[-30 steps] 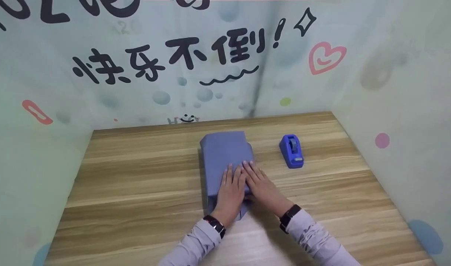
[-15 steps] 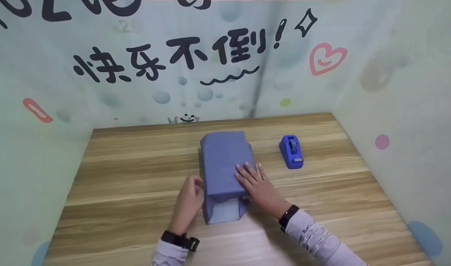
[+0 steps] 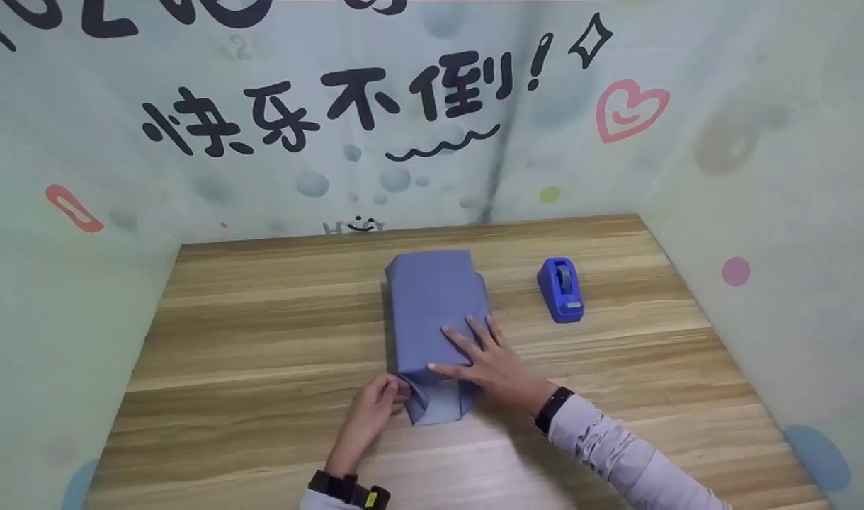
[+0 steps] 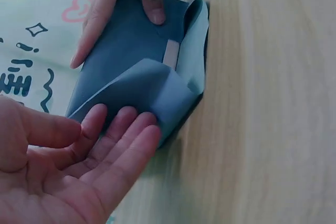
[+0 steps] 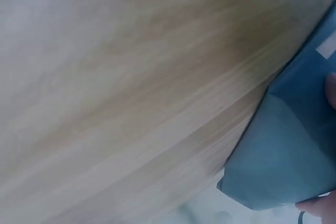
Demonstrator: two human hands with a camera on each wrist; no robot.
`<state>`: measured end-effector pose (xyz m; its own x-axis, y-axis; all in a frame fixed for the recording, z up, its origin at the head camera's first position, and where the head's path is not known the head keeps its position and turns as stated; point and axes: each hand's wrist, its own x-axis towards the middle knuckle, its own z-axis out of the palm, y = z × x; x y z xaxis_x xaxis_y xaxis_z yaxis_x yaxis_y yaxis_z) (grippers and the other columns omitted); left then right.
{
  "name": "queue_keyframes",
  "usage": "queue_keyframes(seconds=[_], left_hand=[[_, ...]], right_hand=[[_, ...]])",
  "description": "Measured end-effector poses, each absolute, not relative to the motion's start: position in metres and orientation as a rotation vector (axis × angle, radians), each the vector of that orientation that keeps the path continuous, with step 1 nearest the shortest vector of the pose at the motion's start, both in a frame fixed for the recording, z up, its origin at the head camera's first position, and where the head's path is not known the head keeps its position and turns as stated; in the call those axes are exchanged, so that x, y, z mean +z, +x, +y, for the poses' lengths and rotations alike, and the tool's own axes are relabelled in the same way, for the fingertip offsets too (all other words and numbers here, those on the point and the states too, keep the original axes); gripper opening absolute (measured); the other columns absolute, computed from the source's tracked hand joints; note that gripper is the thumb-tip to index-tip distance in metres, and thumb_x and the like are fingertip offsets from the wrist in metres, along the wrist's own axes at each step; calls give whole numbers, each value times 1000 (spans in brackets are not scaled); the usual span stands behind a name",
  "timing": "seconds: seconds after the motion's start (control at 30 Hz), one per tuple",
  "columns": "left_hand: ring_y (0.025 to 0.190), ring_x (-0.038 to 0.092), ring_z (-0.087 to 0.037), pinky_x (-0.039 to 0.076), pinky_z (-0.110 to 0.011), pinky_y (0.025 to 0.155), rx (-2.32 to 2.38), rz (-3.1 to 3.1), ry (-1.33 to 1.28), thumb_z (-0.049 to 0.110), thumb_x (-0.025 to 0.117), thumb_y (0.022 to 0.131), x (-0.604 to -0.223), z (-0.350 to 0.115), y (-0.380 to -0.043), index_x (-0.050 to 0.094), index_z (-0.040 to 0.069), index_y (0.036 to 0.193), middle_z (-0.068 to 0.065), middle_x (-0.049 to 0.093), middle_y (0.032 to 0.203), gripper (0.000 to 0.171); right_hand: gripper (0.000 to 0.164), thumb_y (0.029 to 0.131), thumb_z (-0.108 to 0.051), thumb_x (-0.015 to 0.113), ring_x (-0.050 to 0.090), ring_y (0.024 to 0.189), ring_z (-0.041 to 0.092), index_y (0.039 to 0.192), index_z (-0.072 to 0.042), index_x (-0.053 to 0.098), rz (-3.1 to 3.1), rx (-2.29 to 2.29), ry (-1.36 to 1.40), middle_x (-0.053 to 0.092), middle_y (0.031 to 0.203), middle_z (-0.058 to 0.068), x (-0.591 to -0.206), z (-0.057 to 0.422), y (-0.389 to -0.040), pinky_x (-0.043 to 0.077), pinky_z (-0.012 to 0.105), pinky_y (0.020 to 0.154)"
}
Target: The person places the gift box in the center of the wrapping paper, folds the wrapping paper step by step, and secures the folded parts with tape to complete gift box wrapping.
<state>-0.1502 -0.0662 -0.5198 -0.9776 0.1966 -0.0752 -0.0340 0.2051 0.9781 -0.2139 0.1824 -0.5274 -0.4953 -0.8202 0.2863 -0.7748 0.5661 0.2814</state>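
Observation:
A box-shaped parcel wrapped in blue-violet paper [image 3: 432, 304] lies on the table, its near end unfolded with a paler inner side showing. My right hand [image 3: 499, 372] rests on top of it, fingers spread, the thumb along the near edge. My left hand [image 3: 379, 404] is at the near left corner. In the left wrist view, the extended fingers [image 4: 126, 145] of that hand press the outside of a side flap [image 4: 144, 85], which bends inward. A small pale strip [image 4: 170, 53] shows at the end between the flaps. The right wrist view catches one flap [image 5: 278, 156] from the side.
A blue tape dispenser [image 3: 561, 290] stands on the wooden table [image 3: 262, 340], to the right of the parcel. Printed fabric walls [image 3: 262, 191] enclose the table at the back and on both sides.
My left hand has left the parcel's top, swung out left and come to the near left flap, which now folds inward. My right hand stays on top, its thumb now spread out.

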Motion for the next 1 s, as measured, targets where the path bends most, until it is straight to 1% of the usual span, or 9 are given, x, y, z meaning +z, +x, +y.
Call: queue_keyframes(seconds=[0.13,0.27,0.4,0.5,0.63,0.73,0.8,0.87,1.0], left_hand=[[109,56,-43,52,-42,88,1937,2180,187,0,34,98,-524,-65,-149,51,-17,111,-35,55,114,27],[118,49,-44,50,-41,92,1953,2105,214,-3,33,97,-529,-64,-148,47,-19,119,-36,49,125,30],[117,51,-42,51,-39,90,1948,2091,213,-1,35,97,-531,-64,-148,47,-17,121,-34,49,126,31],[111,55,-41,53,-40,86,1951,2081,215,-1,35,97,-532,-64,-148,46,-16,122,-34,49,125,31],[107,56,-42,52,-42,87,1966,2024,237,-4,33,96,-534,-59,-149,42,-19,122,-37,47,124,32],[111,54,-42,51,-41,90,1992,1953,213,-4,33,96,-539,-52,-150,38,-21,122,-39,45,124,32],[114,51,-42,50,-40,92,2028,1893,177,-5,32,95,-541,-47,-151,35,-22,122,-39,43,125,32],[117,49,-42,48,-39,94,2081,1809,131,-6,31,94,-543,-41,-152,31,-22,122,-40,41,127,32],[124,45,-41,44,-39,100,2173,1624,46,-7,31,92,-546,-31,-153,26,-18,127,-37,37,132,37]], right_hand=[[104,67,-10,78,30,130,53,144,-47,19,-2410,-184,1326,27,150,18,-526,184,-214,30,67,99],[102,68,-15,78,31,132,48,144,-46,18,-2412,-232,1353,26,150,19,-525,184,-214,30,68,98],[102,71,-18,76,32,134,41,145,-47,13,-2379,-287,1399,27,148,24,-525,182,-214,28,68,100],[97,73,-19,75,35,133,36,144,-47,16,-2329,-305,1429,31,144,26,-525,180,-216,30,62,103],[91,72,-25,77,41,128,37,142,-48,23,-2280,-365,1454,31,145,20,-524,179,-217,38,56,101],[89,72,-31,77,42,125,38,141,-49,24,-2281,-440,1470,26,148,15,-523,177,-217,40,56,98],[86,74,-32,76,42,126,39,141,-50,25,-2294,-478,1473,25,149,14,-522,175,-217,40,55,98],[83,75,-31,75,41,126,39,140,-50,27,-2312,-479,1473,24,150,13,-521,174,-217,40,56,99],[83,75,-28,74,41,127,41,140,-50,28,-2333,-452,1475,25,151,13,-519,174,-217,39,57,99]])
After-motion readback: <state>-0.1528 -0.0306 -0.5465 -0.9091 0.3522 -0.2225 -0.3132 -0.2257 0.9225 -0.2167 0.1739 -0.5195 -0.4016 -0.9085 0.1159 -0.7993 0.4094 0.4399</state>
